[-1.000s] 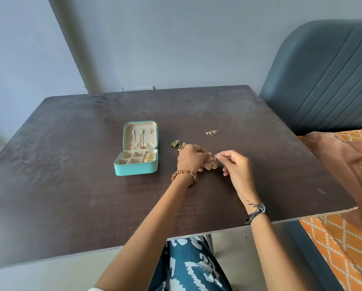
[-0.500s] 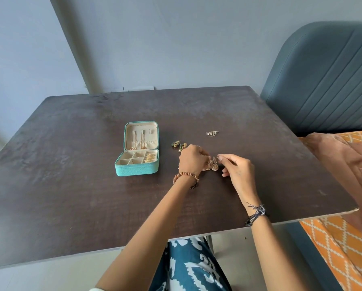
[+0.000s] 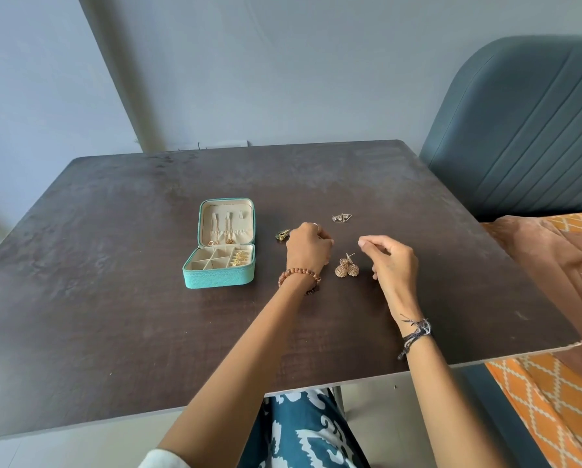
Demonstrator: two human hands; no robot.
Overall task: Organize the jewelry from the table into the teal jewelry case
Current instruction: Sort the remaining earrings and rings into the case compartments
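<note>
The teal jewelry case (image 3: 219,278) lies open left of centre on the dark table (image 3: 114,315), with long gold earrings hung in its lid and gold pieces in one right-hand compartment. A pair of gold dome earrings (image 3: 346,267) lies on the table between my hands, touched by neither. My left hand (image 3: 308,248) is curled with its fingers closed, right beside a dark green and gold piece (image 3: 282,235). My right hand (image 3: 392,261) hovers to the right of the dome earrings, thumb and forefinger pinched with nothing visible between them. Small triangular silver earrings (image 3: 342,217) lie farther back.
A grey-blue padded chair back (image 3: 519,130) stands at the table's right. Orange patterned fabric and a brown cloth (image 3: 553,265) lie beyond the right edge. The wall runs close behind the table's far edge.
Both hands held the gold dome earrings together before. Now the earrings lie on the table, and my hands have drawn apart, the left toward the green piece.
</note>
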